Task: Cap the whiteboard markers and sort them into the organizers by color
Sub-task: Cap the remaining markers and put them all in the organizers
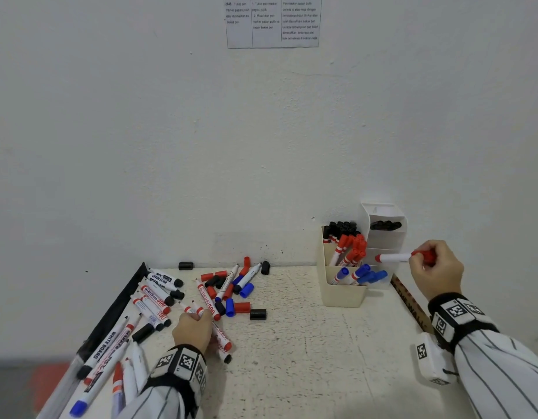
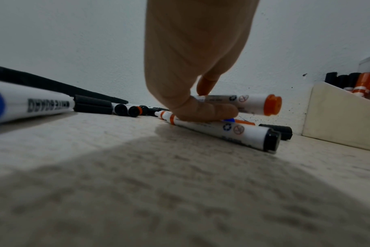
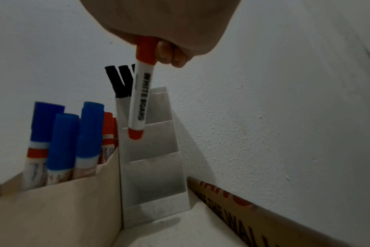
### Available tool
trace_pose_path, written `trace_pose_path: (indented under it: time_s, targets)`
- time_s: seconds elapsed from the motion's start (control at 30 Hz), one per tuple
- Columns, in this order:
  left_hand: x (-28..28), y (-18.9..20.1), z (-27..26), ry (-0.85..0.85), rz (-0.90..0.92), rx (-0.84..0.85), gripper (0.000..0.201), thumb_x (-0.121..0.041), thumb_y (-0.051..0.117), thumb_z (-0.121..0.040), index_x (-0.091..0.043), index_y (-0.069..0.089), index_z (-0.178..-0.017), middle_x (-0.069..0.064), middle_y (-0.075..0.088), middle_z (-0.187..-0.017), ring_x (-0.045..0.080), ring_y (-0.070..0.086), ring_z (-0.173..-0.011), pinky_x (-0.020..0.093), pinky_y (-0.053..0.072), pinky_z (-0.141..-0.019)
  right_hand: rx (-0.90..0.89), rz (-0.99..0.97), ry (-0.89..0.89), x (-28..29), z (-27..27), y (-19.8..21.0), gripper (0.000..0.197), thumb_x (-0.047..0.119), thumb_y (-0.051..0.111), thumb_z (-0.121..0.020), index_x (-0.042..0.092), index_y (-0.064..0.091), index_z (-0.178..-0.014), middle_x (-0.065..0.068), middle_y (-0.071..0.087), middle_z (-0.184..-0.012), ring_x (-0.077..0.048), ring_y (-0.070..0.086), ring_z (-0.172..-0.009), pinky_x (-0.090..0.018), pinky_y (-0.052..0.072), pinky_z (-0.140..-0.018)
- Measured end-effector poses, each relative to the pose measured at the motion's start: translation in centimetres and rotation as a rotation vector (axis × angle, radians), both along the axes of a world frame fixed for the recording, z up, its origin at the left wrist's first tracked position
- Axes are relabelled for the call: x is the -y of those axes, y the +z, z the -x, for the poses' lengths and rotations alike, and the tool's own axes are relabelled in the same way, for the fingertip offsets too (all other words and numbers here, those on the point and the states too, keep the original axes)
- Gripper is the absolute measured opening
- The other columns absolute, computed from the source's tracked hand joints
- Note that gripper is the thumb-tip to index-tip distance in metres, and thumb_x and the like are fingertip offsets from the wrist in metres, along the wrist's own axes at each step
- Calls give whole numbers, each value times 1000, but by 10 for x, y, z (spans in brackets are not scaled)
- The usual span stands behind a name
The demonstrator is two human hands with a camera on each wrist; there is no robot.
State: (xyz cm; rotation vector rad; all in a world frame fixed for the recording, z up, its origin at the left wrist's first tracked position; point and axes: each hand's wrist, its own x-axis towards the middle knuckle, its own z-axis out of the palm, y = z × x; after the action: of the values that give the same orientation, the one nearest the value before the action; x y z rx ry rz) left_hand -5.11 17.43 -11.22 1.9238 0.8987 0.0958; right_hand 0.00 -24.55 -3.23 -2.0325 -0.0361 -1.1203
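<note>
My right hand (image 1: 418,258) grips a capped red marker (image 1: 393,257) by its cap end and holds it level, in the air, in front of the white tiered organizer (image 1: 386,237). In the right wrist view the red marker (image 3: 140,100) hangs over a tier of the white organizer (image 3: 154,175), whose top tier holds black markers. The beige organizer (image 1: 340,294) beside it holds black, red and blue markers in separate tiers. My left hand (image 1: 198,316) pinches a red-ended marker (image 2: 254,102) just off the table, above a black-ended marker (image 2: 232,133).
Loose markers and caps (image 1: 231,285) in red, blue and black lie scattered at the table's middle and left. A black strip (image 1: 119,306) runs along the left edge. A printed cardboard strip (image 1: 409,303) leans by the wall at right. A paper sheet (image 1: 272,21) hangs above.
</note>
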Motion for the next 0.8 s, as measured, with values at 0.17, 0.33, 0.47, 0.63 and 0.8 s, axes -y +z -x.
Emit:
trace_pose_path:
  time_s: [0.17,0.33,0.47,0.63,0.8]
  targets:
    - [1,0,-2,-13,-9,-9,30,-33,52,-91,-4,55,-99,18,66,-96,27,61,-84,30,43,-69,-134,231,37,2,-10,-11,18,-13,62,-71,0,60,-83,-9,55,-74,-23,50,-63,-19,37,-59]
    - [-1,-3,-5,-35,-23,-10,32,-32,52,-91,-2,56,-101,17,65,-95,25,60,-83,30,41,-68,-256,209,6,1,-20,-26,15,-15,64,-71,-5,67,-82,-20,54,-94,-22,49,-77,-28,40,-71]
    - [1,-4,-7,-40,-28,-11,31,-32,51,-92,-2,54,-103,17,65,-95,22,58,-78,27,39,-63,-333,184,-44,-1,-32,-36,16,-8,62,-79,-5,68,-93,-24,55,-97,-34,54,-87,-30,39,-81]
    - [-2,-6,-10,-34,-9,-16,31,-33,51,-92,-4,55,-100,14,65,-90,22,60,-77,28,45,-64,-378,120,-120,-4,-45,-35,11,-3,67,-77,-5,65,-87,-24,60,-89,-28,51,-74,-29,38,-74]
    - [-4,-11,-11,-25,15,-14,29,-35,52,-90,-6,57,-95,13,66,-86,25,65,-81,35,53,-77,-417,110,-154,-8,-51,-39,16,-2,67,-77,-7,67,-92,-28,57,-91,-39,53,-88,-27,34,-77]
